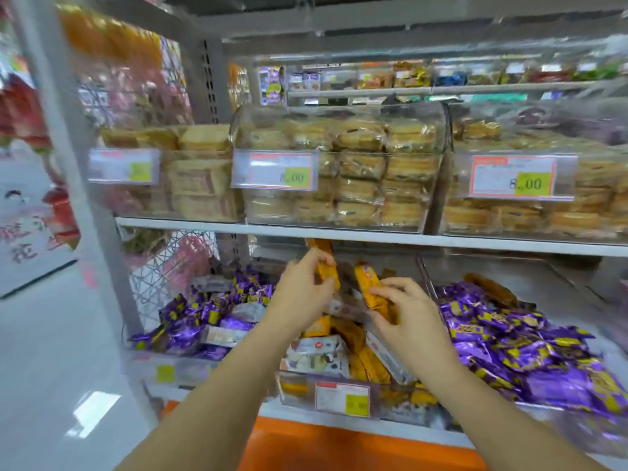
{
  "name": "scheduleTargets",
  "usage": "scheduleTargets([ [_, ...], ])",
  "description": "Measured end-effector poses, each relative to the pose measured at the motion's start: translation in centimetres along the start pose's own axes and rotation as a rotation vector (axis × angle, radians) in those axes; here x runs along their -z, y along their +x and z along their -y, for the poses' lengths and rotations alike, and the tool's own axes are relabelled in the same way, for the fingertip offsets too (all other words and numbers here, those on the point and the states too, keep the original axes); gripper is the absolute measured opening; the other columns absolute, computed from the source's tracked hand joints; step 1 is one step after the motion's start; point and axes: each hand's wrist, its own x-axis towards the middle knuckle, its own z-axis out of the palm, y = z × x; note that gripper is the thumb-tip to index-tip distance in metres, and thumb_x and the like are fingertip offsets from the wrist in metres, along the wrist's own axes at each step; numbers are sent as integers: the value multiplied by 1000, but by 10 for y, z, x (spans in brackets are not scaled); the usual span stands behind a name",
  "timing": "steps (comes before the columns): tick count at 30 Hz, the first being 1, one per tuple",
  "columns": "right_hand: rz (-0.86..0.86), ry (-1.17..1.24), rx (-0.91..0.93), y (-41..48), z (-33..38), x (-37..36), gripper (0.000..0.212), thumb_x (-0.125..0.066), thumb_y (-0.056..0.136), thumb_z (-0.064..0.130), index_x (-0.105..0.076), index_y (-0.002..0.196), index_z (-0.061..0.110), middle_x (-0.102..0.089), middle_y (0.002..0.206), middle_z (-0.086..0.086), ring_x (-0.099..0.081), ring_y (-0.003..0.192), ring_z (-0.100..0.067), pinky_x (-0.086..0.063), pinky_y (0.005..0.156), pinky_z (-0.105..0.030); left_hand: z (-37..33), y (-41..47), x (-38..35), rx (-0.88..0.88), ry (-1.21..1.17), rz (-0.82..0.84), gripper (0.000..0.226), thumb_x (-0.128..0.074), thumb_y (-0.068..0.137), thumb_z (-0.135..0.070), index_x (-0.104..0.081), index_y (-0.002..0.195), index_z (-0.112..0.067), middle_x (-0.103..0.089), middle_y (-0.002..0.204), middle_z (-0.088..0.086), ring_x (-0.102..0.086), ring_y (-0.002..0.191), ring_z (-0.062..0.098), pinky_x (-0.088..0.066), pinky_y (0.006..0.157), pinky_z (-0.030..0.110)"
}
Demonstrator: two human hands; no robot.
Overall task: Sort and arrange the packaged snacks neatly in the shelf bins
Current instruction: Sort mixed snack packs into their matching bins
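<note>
Lower shelf here. Two orange packs are held up over the middle bin (295, 390), which sits at roughly 6 o'clock from frame centre.

The first orange pack (328, 271) is pinched near its lower end by the left hand (302, 290), with the fingers curled round it and the pack nearly upright. The second orange pack (368, 287) is held at 3 o'clock of the first by the right hand (407, 317), with thumb and fingers wrapped across its lower half and the pack tilted a bit. So each grip is closed on one pack, and nothing is held loosely.

Under the hands the bin is a jumble, with more orange packs mixed in with white packs (316, 351), all lying every which way. Purple packs are heaped in the neighbouring bins at 8 o'clock (204, 311) and 4 o'clock (509, 338). One brownish pack (489, 288) is stranded on top of the right heap.

Handling-wise, and this is only a guess, the orange ones look slim, light and fairly stiff, wrapped in glossy film. Some slipperiness should be expected, and the contents could well be crumbly. They're probably best taken across the narrow sides near the middle, not by the crimped ends, and not squeezed hard. The purple ones look soft and crinkly, so they could likely be shifted by the handful.
</note>
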Motion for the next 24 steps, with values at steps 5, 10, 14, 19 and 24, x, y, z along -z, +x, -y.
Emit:
scheduleTargets([
  [5, 118, -137, -40, 9, -3, -14, 44, -68, 83, 19, -59, 126, 24, -55, 126, 2, -57, 109, -25, -46, 94, -36, 17, -8, -14, -169, 657, 192, 42, -46, 97, -37, -37, 138, -40, -21, 151, 8, -45, 123, 33, -38, 103, 42],
  [10, 190, -115, 6, 8, 2, -13, 50, -62, 88, 22, -48, 135, 32, -47, 137, 8, -45, 125, -17, -36, 106, -33, 28, -10, -23, -240, 882, 273, 59, -35, 97, -51, -6, 148, -43, 8, 160, 0, 8, 145, 30, 11, 108, 65],
  [14, 209, -81, 18, 11, 12, -13, 52, -62, 88, 23, -45, 137, 30, -42, 142, 9, -38, 131, -13, -32, 110, -30, 40, -21, -1, -270, 655, 246, 61, -40, 96, -51, -5, 146, -49, 6, 159, -7, 8, 145, 18, 12, 113, 58],
  [19, 219, -132, 181, 17, 52, -34, 41, -58, 91, 22, -52, 131, 30, -45, 137, 13, -35, 131, -11, -26, 113, -32, 87, -30, 50, -200, 414, 23, 43, -47, 98, -35, -39, 140, -34, -39, 141, -8, -44, 123, 16, -36, 103, 38],
  [24, 337, -80, 321, 35, 93, -75, 34, -56, 92, 19, -59, 125, 28, -55, 128, 9, -48, 119, -9, -36, 106, -34, 157, -30, 99, 68, 472, -44, 43, -58, 92, -21, -50, 134, -27, -46, 133, 0, -50, 116, 25, -46, 89, 39],
])
